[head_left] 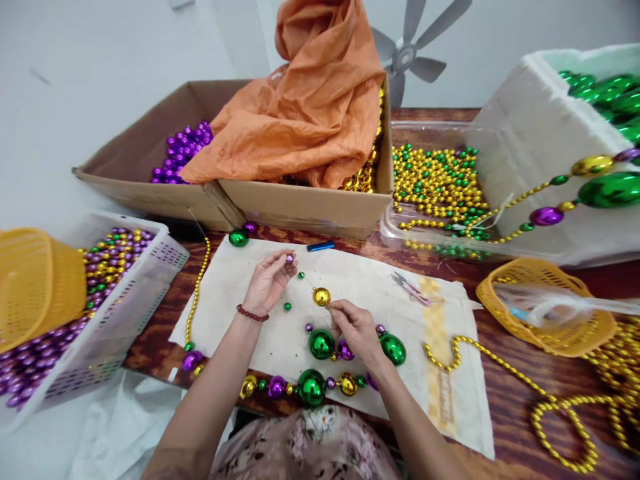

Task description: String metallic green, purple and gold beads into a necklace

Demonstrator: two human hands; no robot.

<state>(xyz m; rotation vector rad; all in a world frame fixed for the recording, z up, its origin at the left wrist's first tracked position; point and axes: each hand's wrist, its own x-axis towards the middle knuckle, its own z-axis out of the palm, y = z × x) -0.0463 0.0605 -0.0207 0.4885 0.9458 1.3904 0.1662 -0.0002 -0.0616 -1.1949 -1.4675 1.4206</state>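
My left hand [269,280], with a red bead bracelet at the wrist, pinches a small purple bead [290,259]. A thread runs from it past a small green bead [301,275] to a gold ball [322,297]. My right hand [356,328] has its fingers closed at the lower right side of that gold ball. Another small green bead [287,307] lies on the white cloth [220,293]. Below my hands are a large green ball [321,344] and a strand of purple, gold and green balls with a big green one [311,387] in its middle.
Cardboard box [310,210] with orange cloth [300,127] stands behind; a clear bin [430,233] and foam box [530,127] are right of it. Scissors [411,288] and a blue lighter [321,247] lie on the cloth. Baskets flank it: white [165,260], yellow [550,340].
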